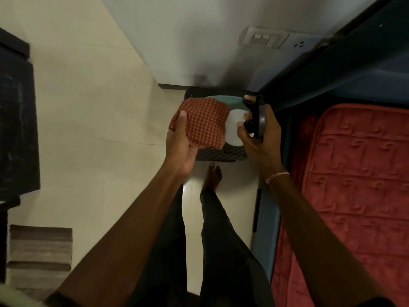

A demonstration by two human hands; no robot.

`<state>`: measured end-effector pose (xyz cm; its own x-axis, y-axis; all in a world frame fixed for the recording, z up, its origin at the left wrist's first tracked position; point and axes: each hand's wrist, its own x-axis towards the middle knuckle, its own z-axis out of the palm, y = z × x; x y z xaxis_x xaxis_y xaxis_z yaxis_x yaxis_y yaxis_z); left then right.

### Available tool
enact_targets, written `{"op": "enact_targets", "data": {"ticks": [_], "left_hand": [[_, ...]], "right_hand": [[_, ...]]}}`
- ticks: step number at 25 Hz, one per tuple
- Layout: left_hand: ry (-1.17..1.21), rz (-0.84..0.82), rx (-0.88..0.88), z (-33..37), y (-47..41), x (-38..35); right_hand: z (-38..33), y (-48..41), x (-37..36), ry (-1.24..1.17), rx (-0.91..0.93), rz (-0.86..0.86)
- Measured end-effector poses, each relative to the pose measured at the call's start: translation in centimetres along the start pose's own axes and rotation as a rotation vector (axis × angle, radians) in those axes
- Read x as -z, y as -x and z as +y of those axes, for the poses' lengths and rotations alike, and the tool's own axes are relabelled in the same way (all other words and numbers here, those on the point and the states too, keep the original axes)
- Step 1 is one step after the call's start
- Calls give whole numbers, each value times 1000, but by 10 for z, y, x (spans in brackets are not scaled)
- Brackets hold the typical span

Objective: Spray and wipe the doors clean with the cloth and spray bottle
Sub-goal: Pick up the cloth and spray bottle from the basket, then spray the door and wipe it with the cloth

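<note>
"Holding anything, the left hand (pixel 180 140)?"

"Yes, the red checked cloth (pixel 202 124). It lies spread over the upturned palm, and the thumb (pixel 182 117) presses down on its near edge. The other fingers are under the fabric, so I cannot tell how far they curl."

"And the right hand (pixel 259 138)?"

"It grips the spray bottle (pixel 233 129) by its black head. The fingers are curled round the head, with one fingertip (pixel 240 125) resting against its front. The white body shows from above, just beside the cloth, and the cloth's edge overlaps it."

"Where are the two, then?"

"Both are held out in front of the body, the hands close together but not touching. They are above a black mat (pixel 221 154) on the pale floor (pixel 99 129)."

"What else is around?"

"A bare foot (pixel 213 177) stands just short of the mat. A red quilted bedding (pixel 354 173) lies to the right. A switch plate (pixel 264 39) sits on the wall ahead. A pale thread (pixel 276 176) circles the right wrist."
</note>
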<state>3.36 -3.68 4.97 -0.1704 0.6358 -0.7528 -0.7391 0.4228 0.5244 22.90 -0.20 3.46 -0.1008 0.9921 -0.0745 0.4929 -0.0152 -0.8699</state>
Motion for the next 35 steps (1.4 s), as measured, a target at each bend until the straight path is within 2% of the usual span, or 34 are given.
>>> {"op": "enact_targets", "data": {"ticks": [4,6,9,12,16,22,28,35], "left_hand": [[168,-21,40,35,70,26],[204,43,-5,60,111,50],[312,156,-97,96,171,102],[554,237,-223,129,226,168],[726,415,-383,177,295,250],[913,605,-634,244,382,371],[953,736,-831,312,421,444],[1063,812,-1036,423,413,490]], "right_hand": [[-77,42,-10,-32,82,-97],[-118,62,-27,-65,126,-204],[-188,86,-64,-90,83,-343],[-255,106,-120,-43,253,-186],[-361,144,-201,-151,318,-703],[-471,210,-335,-230,399,-961],[-572,240,-424,-263,440,-1091],[-674,206,-543,-317,546,-1167]]}}
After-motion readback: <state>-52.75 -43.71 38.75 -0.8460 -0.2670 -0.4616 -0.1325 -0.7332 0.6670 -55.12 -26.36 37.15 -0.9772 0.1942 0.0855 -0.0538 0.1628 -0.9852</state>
